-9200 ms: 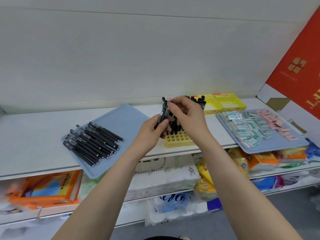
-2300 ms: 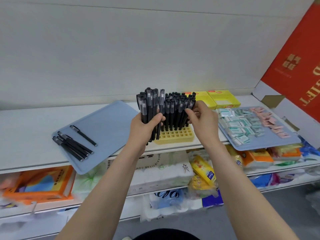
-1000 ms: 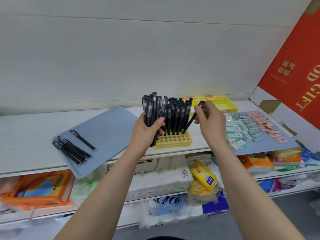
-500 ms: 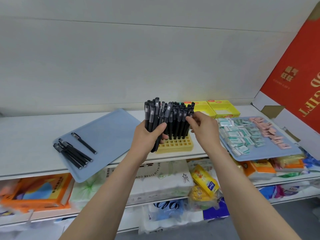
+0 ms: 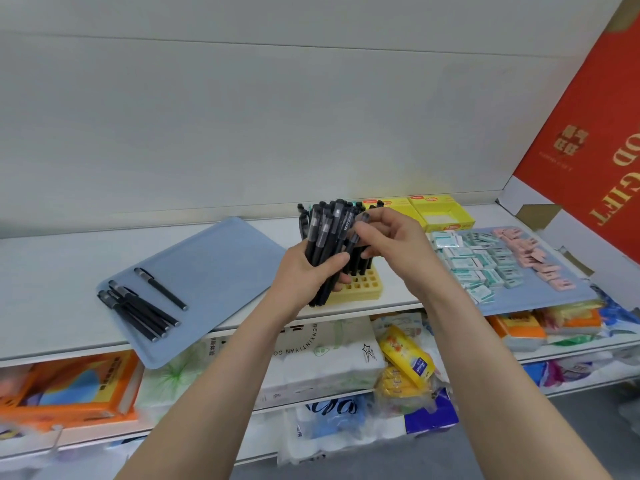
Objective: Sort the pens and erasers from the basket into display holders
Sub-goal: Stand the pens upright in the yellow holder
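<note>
Head view is showing the pen half of the job well advanced and the eraser half apparently not begun. On the left, a blue tray (image 5: 214, 268) is lying on the shelf (image 5: 52, 271), holding only a handful of loose pens (image 5: 138, 306) near its front corner. Next, the left hand (image 5: 301, 271) is gripping a thick bundle of pens (image 5: 323, 233) upright, fingers curled round them, just in front of the yellow pen holder (image 5: 367, 289). The holder's back rows are standing full and its front holes are showing empty. The right hand (image 5: 398, 244) is pinching a single pen (image 5: 350, 244) at the bundle's top, seemingly drawing it out for a free hole. Further right, two yellow boxes (image 5: 446, 226) are sitting at the back, apparently empty, and the erasers (image 5: 474, 265) are all lying on a second blue tray (image 5: 561, 296), waiting to be sorted.
</note>
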`<state>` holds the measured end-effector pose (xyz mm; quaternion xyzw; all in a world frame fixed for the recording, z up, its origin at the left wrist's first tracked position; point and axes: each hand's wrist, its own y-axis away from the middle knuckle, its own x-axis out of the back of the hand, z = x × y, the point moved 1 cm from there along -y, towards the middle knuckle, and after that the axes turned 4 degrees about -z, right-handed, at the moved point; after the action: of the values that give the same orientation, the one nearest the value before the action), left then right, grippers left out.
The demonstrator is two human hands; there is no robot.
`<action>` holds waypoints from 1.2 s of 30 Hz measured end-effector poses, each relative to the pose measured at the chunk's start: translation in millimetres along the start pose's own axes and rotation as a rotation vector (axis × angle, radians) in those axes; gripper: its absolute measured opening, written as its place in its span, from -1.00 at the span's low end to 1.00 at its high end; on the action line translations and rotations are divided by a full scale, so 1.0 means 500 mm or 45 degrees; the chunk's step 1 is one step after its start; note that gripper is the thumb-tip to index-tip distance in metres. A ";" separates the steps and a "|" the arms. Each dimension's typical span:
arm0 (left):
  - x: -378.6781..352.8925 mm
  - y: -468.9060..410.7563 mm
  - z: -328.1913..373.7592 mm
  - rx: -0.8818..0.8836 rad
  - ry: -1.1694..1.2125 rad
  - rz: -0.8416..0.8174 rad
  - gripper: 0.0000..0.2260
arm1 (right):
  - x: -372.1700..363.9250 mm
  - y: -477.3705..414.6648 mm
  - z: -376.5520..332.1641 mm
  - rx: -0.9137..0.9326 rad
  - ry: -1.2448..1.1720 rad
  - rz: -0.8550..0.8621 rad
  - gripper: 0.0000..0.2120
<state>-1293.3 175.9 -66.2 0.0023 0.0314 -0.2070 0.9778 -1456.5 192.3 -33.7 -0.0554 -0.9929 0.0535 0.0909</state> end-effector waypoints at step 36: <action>0.052 0.030 -0.007 0.040 0.015 0.291 -0.87 | -0.046 0.001 0.006 0.464 0.740 0.516 -0.88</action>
<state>-1263.5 179.0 -71.6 0.0224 0.0334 -0.0944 0.9947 -1434.3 189.7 -40.6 -0.2459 -0.8690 0.2277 0.3641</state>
